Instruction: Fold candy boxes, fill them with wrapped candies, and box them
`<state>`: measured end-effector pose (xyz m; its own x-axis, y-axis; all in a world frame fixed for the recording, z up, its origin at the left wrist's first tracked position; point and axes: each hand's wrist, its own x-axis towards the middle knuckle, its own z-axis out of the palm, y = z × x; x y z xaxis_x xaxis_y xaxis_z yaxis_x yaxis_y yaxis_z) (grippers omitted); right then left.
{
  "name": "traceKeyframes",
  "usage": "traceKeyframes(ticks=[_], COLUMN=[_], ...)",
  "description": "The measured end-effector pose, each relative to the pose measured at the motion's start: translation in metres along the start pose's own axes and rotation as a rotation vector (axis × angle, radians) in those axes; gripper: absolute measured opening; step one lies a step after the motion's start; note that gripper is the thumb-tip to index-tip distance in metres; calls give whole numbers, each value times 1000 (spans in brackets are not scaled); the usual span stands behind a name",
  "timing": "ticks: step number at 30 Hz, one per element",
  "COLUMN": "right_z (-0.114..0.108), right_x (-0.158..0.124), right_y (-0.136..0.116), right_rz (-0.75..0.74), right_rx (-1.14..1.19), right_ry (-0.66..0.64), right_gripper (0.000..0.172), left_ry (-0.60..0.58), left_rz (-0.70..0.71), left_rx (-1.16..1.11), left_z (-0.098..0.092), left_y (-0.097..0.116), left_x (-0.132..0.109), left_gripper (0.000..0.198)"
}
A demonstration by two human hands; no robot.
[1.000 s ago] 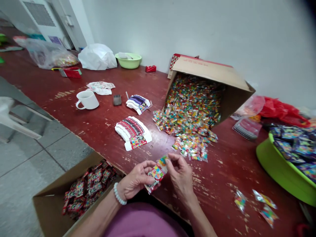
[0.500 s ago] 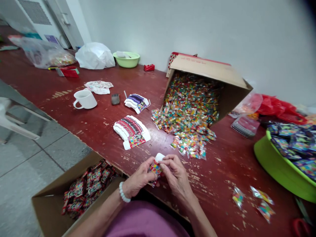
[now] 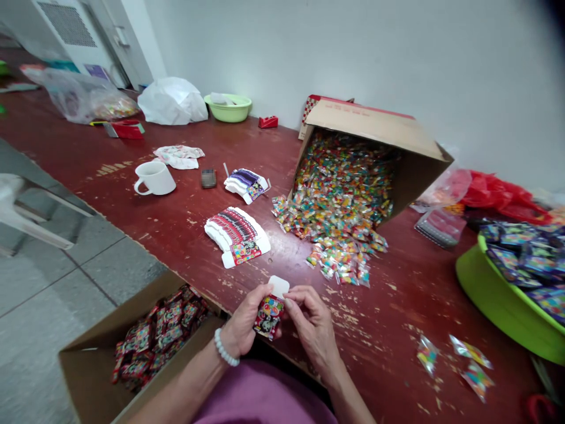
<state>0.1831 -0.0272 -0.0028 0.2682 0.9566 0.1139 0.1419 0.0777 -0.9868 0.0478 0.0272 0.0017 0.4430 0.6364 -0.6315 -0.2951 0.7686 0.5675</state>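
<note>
Held at the table's front edge is a small red printed candy box (image 3: 268, 318), its white top flap standing up. My left hand (image 3: 242, 328), with a beaded bracelet at the wrist, is wrapped round its left side. The thumb and forefinger of my right hand (image 3: 312, 323) pinch at the box's upper right edge by the flap; the exact grip is partly hidden. Just beyond lies a fanned stack of flat red boxes (image 3: 238, 235). Clear packets of colourful candy (image 3: 339, 218) spill from a tipped cardboard carton (image 3: 375, 121) farther back.
An open carton (image 3: 73, 368) at lower left holds red candy boxes (image 3: 154, 330). At right stands a green basin (image 3: 498, 300) of purple packs. Loose candy packets (image 3: 427, 355) and red-handled scissors (image 3: 541, 406) lie nearby. A white mug (image 3: 156, 179) and flat purple boxes (image 3: 245, 184) sit farther off.
The candy box has been turned so its printed front shows more fully, with the flap upright. My left fingers have shifted to its side; my right hand stays at its upper edge.
</note>
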Motion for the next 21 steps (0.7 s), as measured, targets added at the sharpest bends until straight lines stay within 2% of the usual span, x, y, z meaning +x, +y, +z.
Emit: traceKeyframes(ticks=[4, 7, 11, 14, 16, 18, 21], right_z=[-2, -4, -9, -13, -14, -14, -10], right_x=[8, 12, 12, 12, 13, 14, 15], right_y=[0, 0, -1, -2, -3, -3, -3], right_rz=[181, 264, 130, -83, -178, -156, -16], right_rx=[194, 236, 88, -111, -216, -224, -182], right_ry=[-37, -58, -139, -111, -146, -158, -120], right_gripper=[16, 39, 15, 14, 16, 14, 16], left_ry=[-35, -46, -182, -291, -293, -256, -194], left_rz=[103, 153, 92, -50, -91, -56, 59], left_rx=[63, 103, 75, 16, 35, 71, 137], left_z=[-2, -1, -1, -1, -2, -2, -4], left_y=[-4, -4, 0, 5, 6, 5, 1], left_x=[-2, -4, -3, -1, 0, 1, 2], left_gripper=[36, 40, 46, 56, 55, 49, 43])
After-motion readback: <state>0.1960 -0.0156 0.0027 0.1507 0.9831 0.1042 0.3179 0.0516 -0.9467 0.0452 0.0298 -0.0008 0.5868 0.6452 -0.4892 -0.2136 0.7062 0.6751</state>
